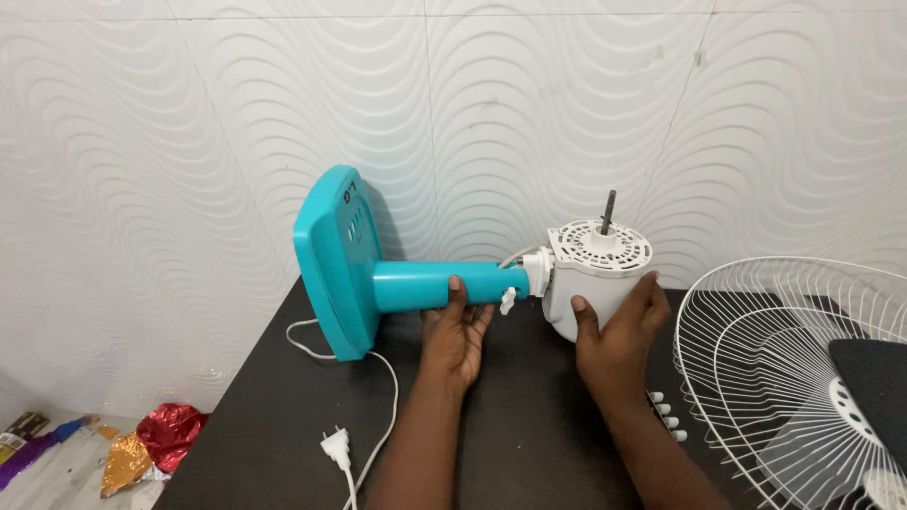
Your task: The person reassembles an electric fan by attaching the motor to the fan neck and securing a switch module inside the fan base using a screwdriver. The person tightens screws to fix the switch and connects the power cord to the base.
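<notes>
A table fan without its blades lies on its side on a black table [529, 444]. Its teal base [331, 260] stands on edge at the left, and the teal column [416, 285] runs right to the white motor housing [597, 274], whose metal shaft [607, 212] points up. My left hand [457, 335] cups the column from below, thumb on its front. My right hand [619, 335] grips the underside of the motor housing. A small white knob [508, 300] sticks out of the column between my hands.
A white wire fan guard [784, 368] lies on the table at the right, with a dark pad [874, 382] on it. The white power cord and plug [337, 444] trail over the table's left front. Shiny wrappers [142, 449] lie on the floor at the left. A wavy white wall stands behind.
</notes>
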